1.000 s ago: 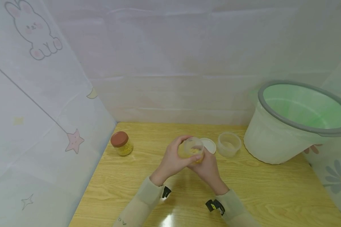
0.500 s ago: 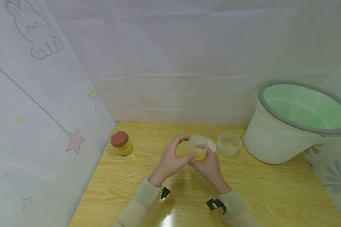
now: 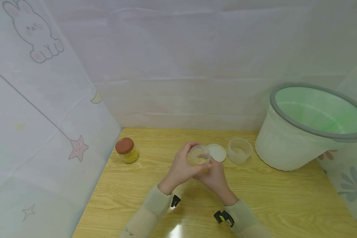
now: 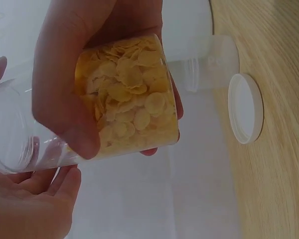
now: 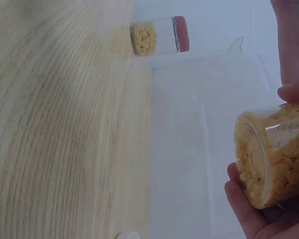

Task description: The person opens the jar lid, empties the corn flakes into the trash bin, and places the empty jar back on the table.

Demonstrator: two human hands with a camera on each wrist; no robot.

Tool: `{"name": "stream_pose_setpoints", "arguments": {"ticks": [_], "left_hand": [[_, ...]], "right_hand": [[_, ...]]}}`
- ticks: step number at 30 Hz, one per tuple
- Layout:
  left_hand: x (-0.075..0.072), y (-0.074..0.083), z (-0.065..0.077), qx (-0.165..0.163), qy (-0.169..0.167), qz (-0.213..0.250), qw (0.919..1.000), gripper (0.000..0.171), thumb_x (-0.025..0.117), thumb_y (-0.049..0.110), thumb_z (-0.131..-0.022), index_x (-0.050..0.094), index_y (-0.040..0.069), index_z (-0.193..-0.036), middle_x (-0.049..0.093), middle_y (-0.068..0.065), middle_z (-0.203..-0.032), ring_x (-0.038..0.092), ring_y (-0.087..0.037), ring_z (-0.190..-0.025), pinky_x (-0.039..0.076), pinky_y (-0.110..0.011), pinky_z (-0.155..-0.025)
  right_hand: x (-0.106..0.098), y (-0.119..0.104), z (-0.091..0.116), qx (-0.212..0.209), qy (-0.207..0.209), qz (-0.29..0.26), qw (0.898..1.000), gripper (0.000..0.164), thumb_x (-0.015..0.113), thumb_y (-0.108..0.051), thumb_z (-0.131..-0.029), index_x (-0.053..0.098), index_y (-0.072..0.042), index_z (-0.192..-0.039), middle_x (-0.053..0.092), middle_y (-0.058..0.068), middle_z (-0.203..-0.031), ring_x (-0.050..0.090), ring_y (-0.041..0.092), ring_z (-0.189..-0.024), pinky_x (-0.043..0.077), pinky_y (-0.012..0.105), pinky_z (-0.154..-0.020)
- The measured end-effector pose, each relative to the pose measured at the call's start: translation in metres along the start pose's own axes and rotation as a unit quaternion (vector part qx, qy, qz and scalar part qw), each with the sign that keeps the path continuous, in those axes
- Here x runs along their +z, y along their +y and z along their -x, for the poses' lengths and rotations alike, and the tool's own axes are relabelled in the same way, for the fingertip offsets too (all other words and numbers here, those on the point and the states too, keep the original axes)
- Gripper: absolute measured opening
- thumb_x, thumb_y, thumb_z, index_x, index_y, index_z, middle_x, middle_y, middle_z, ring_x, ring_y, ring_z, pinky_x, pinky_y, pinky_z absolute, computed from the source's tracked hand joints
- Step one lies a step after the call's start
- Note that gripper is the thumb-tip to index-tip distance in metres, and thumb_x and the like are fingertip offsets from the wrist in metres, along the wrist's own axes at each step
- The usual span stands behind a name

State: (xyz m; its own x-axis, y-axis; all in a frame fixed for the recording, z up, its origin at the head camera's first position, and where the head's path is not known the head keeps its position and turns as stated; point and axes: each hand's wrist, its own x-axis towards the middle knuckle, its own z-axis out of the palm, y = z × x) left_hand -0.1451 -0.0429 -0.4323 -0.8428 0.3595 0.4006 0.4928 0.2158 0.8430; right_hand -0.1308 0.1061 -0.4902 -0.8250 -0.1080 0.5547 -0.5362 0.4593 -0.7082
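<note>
The main change since half a second ago is in the flake jar: it has shifted leftward and now sits left of the white lid and nearer the person, so the lid, partly covered by the jar and right hand then, shows almost whole. A second ago the jar was between these two positions. It is held above the desk, mouth upward, with its base visible in the right wrist view. Yellow flakes fill its lower part.

Both hands have moved with it, and both hold it as before. The left hand keeps its fingers bent around the jar's upper part, opened only as wide as the jar, with its thumb across the near side. The right hand has its fingers curled around the lower part, the thumb lying along the clear wall in the left wrist view. The pale sleeves and the black clips at the wrists have shifted slightly too.

Everything else keeps its place. The lid lies flat on the desk. The clear tub stands just right of the lid, and the big white bucket, green inside with a grey rim, stands farther right of it. The red-capped jar, also containing something yellow, stands upright well left of the lid.
</note>
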Motion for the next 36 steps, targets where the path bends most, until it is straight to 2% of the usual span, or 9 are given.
{"name": "stream_pose_setpoints", "arguments": {"ticks": [4, 10, 14, 18, 23, 29, 32, 36], "left_hand": [[0.001, -0.001, -0.001, 0.004, -0.005, 0.002, 1.0, 0.068, 0.083, 0.042, -0.068, 0.049, 0.026, -0.125, 0.058, 0.007, -0.112, 0.057, -0.02, -0.098, 0.047, -0.037, -0.079], [0.001, -0.002, -0.002, 0.021, -0.014, 0.003, 0.9997, 0.066, 0.079, 0.045, -0.071, 0.048, 0.031, -0.128, 0.058, 0.004, -0.116, 0.056, -0.013, -0.102, 0.046, -0.038, -0.083], [-0.001, -0.003, -0.001, 0.034, -0.016, -0.007, 0.9993, 0.062, 0.074, 0.045, -0.077, 0.047, 0.027, -0.13, 0.057, 0.004, -0.121, 0.051, -0.008, -0.11, 0.041, -0.041, -0.092], [-0.004, -0.004, 0.0, 0.038, -0.01, -0.028, 0.9988, 0.061, 0.072, 0.045, -0.08, 0.048, 0.022, -0.13, 0.054, 0.009, -0.124, 0.046, -0.007, -0.118, 0.035, -0.039, -0.1], [-0.007, -0.003, 0.0, 0.052, 0.005, -0.031, 0.9981, 0.057, 0.073, 0.039, -0.081, 0.051, 0.016, -0.128, 0.055, 0.007, -0.122, 0.047, -0.009, -0.117, 0.034, -0.036, -0.101], [-0.008, -0.001, 0.0, 0.06, 0.016, -0.011, 0.998, 0.057, 0.078, 0.03, -0.078, 0.052, 0.01, -0.126, 0.056, -0.001, -0.12, 0.049, -0.017, -0.116, 0.034, -0.042, -0.101], [-0.008, -0.001, 0.0, 0.051, 0.008, -0.01, 0.9986, 0.06, 0.078, 0.032, -0.078, 0.049, 0.013, -0.128, 0.054, 0.001, -0.123, 0.047, -0.015, -0.118, 0.034, -0.042, -0.101], [-0.007, -0.001, -0.001, 0.034, -0.004, -0.021, 0.9992, 0.062, 0.076, 0.041, -0.077, 0.047, 0.023, -0.129, 0.052, 0.009, -0.125, 0.044, -0.008, -0.119, 0.033, -0.037, -0.102]], "right_hand": [[0.0, -0.001, 0.0, -0.012, -0.007, -0.003, 1.0, 0.063, 0.086, -0.021, -0.064, 0.058, -0.011, -0.12, 0.066, 0.001, -0.102, 0.061, 0.014, -0.093, 0.051, 0.035, -0.074], [-0.002, 0.002, 0.0, 0.012, -0.007, 0.004, 1.0, 0.057, 0.085, -0.023, -0.066, 0.059, -0.012, -0.115, 0.065, -0.002, -0.101, 0.061, 0.014, -0.092, 0.051, 0.036, -0.073], [-0.005, 0.006, 0.0, 0.032, -0.012, 0.004, 0.999, 0.055, 0.083, -0.031, -0.07, 0.058, -0.015, -0.116, 0.063, -0.001, -0.105, 0.059, 0.016, -0.093, 0.05, 0.038, -0.073], [-0.008, 0.009, -0.001, 0.051, -0.013, 0.0, 0.999, 0.054, 0.083, -0.036, -0.07, 0.057, -0.017, -0.114, 0.061, -0.002, -0.11, 0.057, 0.016, -0.097, 0.048, 0.04, -0.076], [-0.013, 0.011, -0.001, 0.084, -0.007, -0.019, 0.996, 0.052, 0.085, -0.028, -0.068, 0.057, -0.023, -0.112, 0.061, -0.005, -0.11, 0.056, 0.015, -0.099, 0.047, 0.042, -0.078], [-0.014, 0.009, 0.001, 0.087, -0.015, -0.022, 0.996, 0.046, 0.082, -0.021, -0.07, 0.058, -0.016, -0.109, 0.063, -0.001, -0.102, 0.058, 0.016, -0.086, 0.049, 0.036, -0.069], [-0.012, 0.007, 0.001, 0.086, -0.021, -0.025, 0.996, 0.048, 0.082, -0.016, -0.068, 0.058, -0.015, -0.109, 0.064, -0.001, -0.102, 0.058, 0.015, -0.085, 0.049, 0.035, -0.068], [-0.009, 0.005, 0.002, 0.076, -0.02, -0.023, 0.997, 0.052, 0.084, -0.014, -0.065, 0.058, -0.016, -0.11, 0.063, -0.002, -0.106, 0.059, 0.014, -0.092, 0.049, 0.036, -0.073]]}}
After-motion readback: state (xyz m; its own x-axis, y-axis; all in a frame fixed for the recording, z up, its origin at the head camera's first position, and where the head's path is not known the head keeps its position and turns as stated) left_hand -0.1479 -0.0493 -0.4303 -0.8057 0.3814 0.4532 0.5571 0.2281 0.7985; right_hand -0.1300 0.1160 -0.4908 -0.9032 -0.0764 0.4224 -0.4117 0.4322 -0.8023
